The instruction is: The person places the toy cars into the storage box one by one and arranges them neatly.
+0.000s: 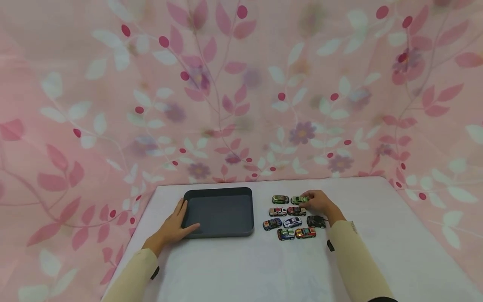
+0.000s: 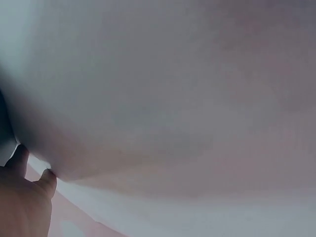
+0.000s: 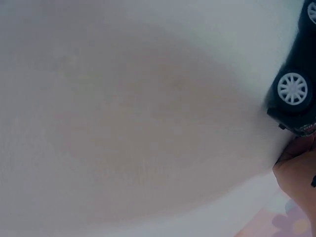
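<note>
A dark grey rectangular tray [image 1: 220, 233] lies on the left half of the white table. My left hand [image 1: 174, 226] rests on its left side, fingers straight along the rim and thumb reaching over the near corner. In the left wrist view only part of that hand [image 2: 24, 202] shows at the lower left. To the right of the tray, my right hand [image 1: 318, 202] pinches a light green toy car [image 1: 298, 200] at the back of a group of toy cars. The fingers hide that car's right end. A black toy car [image 3: 296, 74] stands near the right wrist.
Around the right hand sit several other toy cars, among them a dark green one [image 1: 280, 199], a white and red one [image 1: 277, 212], a blue one [image 1: 272, 224] and an orange one [image 1: 305, 233]. Behind the white table [image 1: 241, 268] hangs a pink floral cloth [image 1: 226, 105].
</note>
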{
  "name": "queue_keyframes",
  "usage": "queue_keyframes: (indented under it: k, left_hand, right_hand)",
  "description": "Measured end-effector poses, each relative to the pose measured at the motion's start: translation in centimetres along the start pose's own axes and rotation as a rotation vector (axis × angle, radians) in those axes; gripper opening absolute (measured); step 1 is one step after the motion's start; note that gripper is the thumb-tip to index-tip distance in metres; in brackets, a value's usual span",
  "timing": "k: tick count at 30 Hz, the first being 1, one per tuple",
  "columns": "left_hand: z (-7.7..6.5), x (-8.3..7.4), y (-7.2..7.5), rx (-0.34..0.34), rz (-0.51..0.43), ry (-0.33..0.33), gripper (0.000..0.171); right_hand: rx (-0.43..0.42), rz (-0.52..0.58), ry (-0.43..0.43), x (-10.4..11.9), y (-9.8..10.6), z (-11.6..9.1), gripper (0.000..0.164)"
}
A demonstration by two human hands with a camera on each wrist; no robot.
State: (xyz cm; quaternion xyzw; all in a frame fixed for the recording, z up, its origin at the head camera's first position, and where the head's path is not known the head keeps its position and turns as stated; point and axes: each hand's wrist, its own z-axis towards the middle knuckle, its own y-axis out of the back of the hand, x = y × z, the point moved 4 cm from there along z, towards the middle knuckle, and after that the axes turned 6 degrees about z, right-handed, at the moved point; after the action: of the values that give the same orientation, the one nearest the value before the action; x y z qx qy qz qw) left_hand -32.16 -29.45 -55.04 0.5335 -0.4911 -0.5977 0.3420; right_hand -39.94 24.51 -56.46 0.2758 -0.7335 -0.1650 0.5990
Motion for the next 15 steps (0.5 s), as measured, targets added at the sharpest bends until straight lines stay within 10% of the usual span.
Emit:
queue_keyframes:
  k: [15]
  left_hand:
    - [-0.9,-0.1,0.1,0.009,-0.052,-0.044,0.123]
  right_hand:
    - [0.019,-0.004,-0.015,-0.8,-0.2,-0.6,0.056]
